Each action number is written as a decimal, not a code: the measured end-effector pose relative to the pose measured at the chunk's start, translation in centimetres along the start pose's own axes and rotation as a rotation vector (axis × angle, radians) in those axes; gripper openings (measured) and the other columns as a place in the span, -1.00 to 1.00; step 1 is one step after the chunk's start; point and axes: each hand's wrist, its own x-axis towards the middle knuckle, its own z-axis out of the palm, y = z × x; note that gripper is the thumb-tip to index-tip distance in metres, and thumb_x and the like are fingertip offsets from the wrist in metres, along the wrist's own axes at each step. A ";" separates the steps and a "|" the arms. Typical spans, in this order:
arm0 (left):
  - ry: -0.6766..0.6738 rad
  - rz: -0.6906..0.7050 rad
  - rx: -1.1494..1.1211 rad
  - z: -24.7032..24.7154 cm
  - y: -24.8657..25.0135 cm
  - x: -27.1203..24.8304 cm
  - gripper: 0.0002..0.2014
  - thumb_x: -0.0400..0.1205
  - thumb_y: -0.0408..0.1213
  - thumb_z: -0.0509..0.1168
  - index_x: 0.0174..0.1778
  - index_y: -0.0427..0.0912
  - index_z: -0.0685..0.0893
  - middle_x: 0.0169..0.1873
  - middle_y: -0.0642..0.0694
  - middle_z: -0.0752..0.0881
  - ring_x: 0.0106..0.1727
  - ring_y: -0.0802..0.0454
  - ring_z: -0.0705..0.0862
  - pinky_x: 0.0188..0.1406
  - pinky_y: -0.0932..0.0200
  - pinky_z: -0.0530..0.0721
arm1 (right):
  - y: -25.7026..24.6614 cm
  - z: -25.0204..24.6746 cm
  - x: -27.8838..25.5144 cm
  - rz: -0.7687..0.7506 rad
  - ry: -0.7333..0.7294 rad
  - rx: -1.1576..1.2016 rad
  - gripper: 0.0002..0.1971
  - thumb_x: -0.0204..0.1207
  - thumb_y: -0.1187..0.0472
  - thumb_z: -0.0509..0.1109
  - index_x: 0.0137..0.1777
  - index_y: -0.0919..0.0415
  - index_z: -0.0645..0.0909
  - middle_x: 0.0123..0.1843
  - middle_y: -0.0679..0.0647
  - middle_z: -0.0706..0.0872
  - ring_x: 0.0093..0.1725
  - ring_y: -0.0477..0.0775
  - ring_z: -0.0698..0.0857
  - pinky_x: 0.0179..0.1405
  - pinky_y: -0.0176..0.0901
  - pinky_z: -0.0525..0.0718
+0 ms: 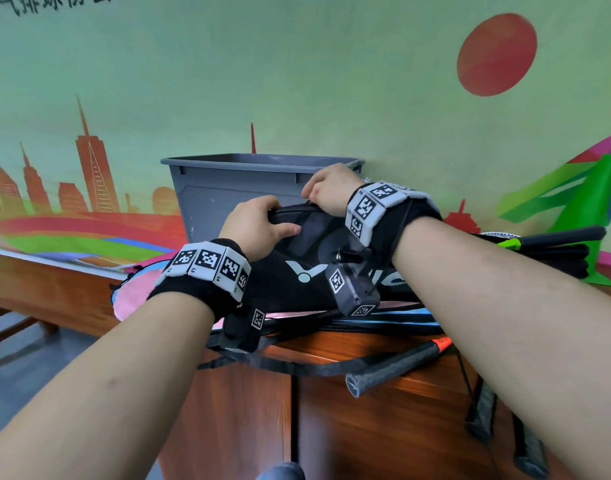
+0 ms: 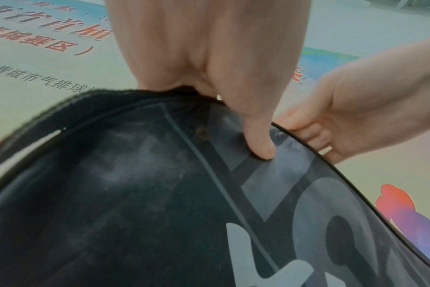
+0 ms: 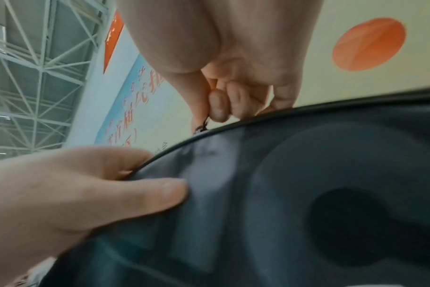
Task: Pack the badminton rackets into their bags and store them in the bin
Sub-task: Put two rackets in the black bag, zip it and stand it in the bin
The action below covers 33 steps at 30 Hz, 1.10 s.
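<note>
A black racket bag point(image 1: 297, 271) with a white logo lies on the wooden cabinet point(image 1: 383, 393), its rounded head end raised toward the grey bin point(image 1: 234, 188). My left hand point(image 1: 259, 226) grips that end's rim, thumb on the front face point(image 2: 260, 143), fingers behind. My right hand point(image 1: 326, 188) pinches the small zipper pull point(image 3: 205, 124) on the bag's top edge with its fingers curled. The black bag point(image 3: 307, 203) fills the lower part of both wrist views. A pink and blue bag point(image 1: 134, 296) lies under it.
A loose racket handle point(image 1: 394, 368) with an orange collar juts over the cabinet's front edge. More black racket handles point(image 1: 557, 244) lie at the right beside a green cone point(image 1: 595, 216). A wooden bench point(image 1: 47, 289) stands at the left. A painted wall is close behind the bin.
</note>
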 end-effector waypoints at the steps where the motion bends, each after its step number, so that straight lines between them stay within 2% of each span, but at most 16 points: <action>1: 0.002 -0.007 -0.015 -0.1 -0.1 0.1 -0.72 0.46 0.00 0.47 -0.23 -0.09 0.56 -0.40 0.09 0.57 -0.24 -0.03 0.56 -0.36 0.15 0.36 | 0.6 -0.5 -0.3 0.010 0.002 0.036 -0.70 0.55 0.36 0.24 0.20 0.22 0.70 0.26 0.18 0.71 0.20 0.14 0.66 -0.07 -0.30 0.52; 4: 0.017 -0.032 -0.044 -0.4 -0.8 0.4 -0.72 0.45 -0.02 0.48 -0.19 -0.11 0.59 -0.33 0.02 0.62 -0.19 -0.04 0.58 -0.24 0.18 0.39 | 3.1 -1.9 -1.1 0.073 0.021 0.016 -0.70 0.57 0.34 0.25 0.21 0.20 0.70 0.32 0.14 0.68 0.33 0.12 0.61 0.07 -0.33 0.49; 6: 0.022 -0.046 -0.050 -0.8 -1.2 0.5 -0.73 0.45 -0.03 0.49 -0.16 -0.11 0.61 -0.25 -0.04 0.65 -0.16 -0.06 0.59 -0.19 0.19 0.40 | 5.2 -2.7 -1.7 0.101 0.046 -0.018 -0.72 0.60 0.34 0.23 0.18 0.22 0.72 0.34 0.10 0.67 0.29 0.07 0.62 0.15 -0.31 0.47; 8: 0.018 -0.061 -0.053 -1.2 -1.5 0.7 -0.74 0.45 -0.05 0.50 -0.12 -0.11 0.62 -0.19 -0.07 0.67 -0.12 -0.06 0.60 -0.15 0.20 0.42 | 7.6 -3.2 -2.3 0.151 0.075 -0.014 -0.73 0.61 0.36 0.21 0.11 0.21 0.75 0.27 0.10 0.71 0.10 0.00 0.61 0.09 -0.33 0.43; 10: 0.012 -0.084 -0.046 -1.5 -1.7 0.9 -0.70 0.45 -0.06 0.50 -0.05 -0.14 0.66 -0.14 -0.09 0.70 -0.03 -0.10 0.65 -0.10 0.19 0.47 | 9.8 -3.4 -2.6 0.211 0.101 -0.012 -0.72 0.61 0.35 0.20 0.04 0.13 0.76 0.22 0.09 0.73 0.01 0.00 0.60 0.00 -0.34 0.43; 12: 0.020 -0.113 0.014 -1.7 -1.5 1.1 -0.60 0.44 0.01 0.49 0.10 -0.10 0.66 0.02 -0.08 0.71 0.15 -0.13 0.65 0.15 0.07 0.55 | 11.0 -3.3 -2.7 0.239 0.129 -0.004 -0.72 0.61 0.33 0.21 -0.02 0.03 0.74 0.18 0.04 0.73 -0.01 0.02 0.62 -0.07 -0.33 0.43; 14: 0.057 -0.065 0.151 -1.4 -0.2 1.1 -0.52 0.44 0.08 0.43 0.25 0.02 0.60 0.20 -0.03 0.69 0.32 -0.14 0.56 0.41 -0.10 0.42 | 11.3 -3.1 -2.4 0.220 0.160 0.021 -0.72 0.60 0.33 0.20 -0.06 -0.02 0.71 0.17 0.03 0.72 -0.03 -0.01 0.59 -0.05 -0.34 0.41; 16: 0.059 0.080 0.314 -0.4 2.0 0.9 -0.46 0.44 0.18 0.36 0.33 0.11 0.53 0.25 0.01 0.68 0.39 -0.13 0.49 0.52 -0.18 0.22 | 10.5 -2.8 -2.3 0.171 0.164 0.072 -0.72 0.60 0.34 0.20 -0.01 0.02 0.72 0.17 0.04 0.72 -0.04 -0.03 0.58 -0.05 -0.36 0.40; 18: 0.014 0.211 0.459 1.5 4.7 1.0 -0.46 0.45 0.28 0.29 0.33 0.17 0.53 0.23 0.03 0.69 0.38 -0.11 0.49 0.51 -0.21 0.13 | 9.3 -2.2 -2.2 0.094 0.146 0.103 -0.72 0.61 0.35 0.21 0.09 0.11 0.73 0.16 0.03 0.72 -0.03 -0.07 0.59 -0.05 -0.40 0.40; 19: 0.002 0.242 0.523 2.5 5.8 1.1 -0.50 0.47 0.30 0.26 0.28 0.18 0.57 0.19 0.02 0.71 0.34 -0.10 0.51 0.46 -0.19 0.16 | 8.7 -1.9 -2.1 0.052 0.140 0.106 -0.72 0.60 0.36 0.21 0.11 0.13 0.73 0.17 0.03 0.73 0.00 -0.07 0.60 -0.03 -0.42 0.41; 23: -0.001 0.239 0.607 4.2 7.0 1.6 -0.72 0.55 0.23 0.23 -0.06 0.14 0.68 -0.09 -0.02 0.75 0.14 -0.13 0.60 0.20 -0.08 0.26 | 8.2 -1.2 -1.9 -0.007 0.157 0.077 -0.72 0.57 0.37 0.24 0.09 0.14 0.75 0.18 0.03 0.75 0.20 0.01 0.66 0.03 -0.45 0.43; 25: -0.004 0.246 0.566 4.8 6.7 1.8 -0.75 0.57 0.20 0.23 -0.13 0.15 0.68 -0.14 0.00 0.76 0.08 -0.12 0.61 0.18 -0.07 0.25 | 9.5 -1.4 -2.1 0.017 0.152 0.041 -0.72 0.57 0.35 0.24 0.10 0.12 0.75 0.16 0.01 0.76 0.20 0.01 0.65 -0.15 -0.57 0.40; 26: -0.005 0.242 0.554 4.9 6.5 1.9 -0.75 0.58 0.19 0.23 -0.12 0.14 0.70 -0.14 0.01 0.76 0.07 -0.11 0.61 0.18 -0.06 0.25 | 10.4 -1.6 -2.2 0.041 0.143 0.013 -0.71 0.58 0.35 0.23 0.11 0.11 0.75 0.16 0.00 0.75 0.20 0.01 0.65 -0.27 -0.56 0.38; 27: -0.002 0.231 0.549 5.0 6.3 2.1 -0.74 0.58 0.18 0.23 -0.10 0.14 0.71 -0.12 0.02 0.77 0.07 -0.10 0.61 0.18 -0.06 0.25 | 11.3 -1.9 -2.4 0.068 0.133 -0.005 -0.71 0.58 0.35 0.23 0.11 0.11 0.74 0.18 0.00 0.74 0.20 0.01 0.64 -0.27 -0.50 0.37; 30: 0.000 0.188 0.552 4.5 5.1 2.8 -0.72 0.58 0.18 0.22 -0.06 0.13 0.74 -0.08 0.03 0.77 0.07 -0.09 0.63 0.19 -0.06 0.25 | 14.8 -2.8 -2.9 0.170 0.116 -0.030 -0.72 0.58 0.37 0.23 0.09 0.13 0.75 0.23 0.04 0.73 0.23 0.05 0.64 -0.04 -0.42 0.40; 33: -0.009 0.160 0.563 4.5 4.2 3.4 -0.70 0.58 0.19 0.22 -0.07 0.13 0.75 -0.10 0.05 0.77 0.05 -0.08 0.63 0.19 -0.07 0.25 | 17.7 -3.7 -3.3 0.244 0.126 -0.117 -0.78 0.57 0.32 0.28 0.08 0.16 0.74 0.20 0.09 0.74 0.22 0.11 0.65 0.07 -0.31 0.47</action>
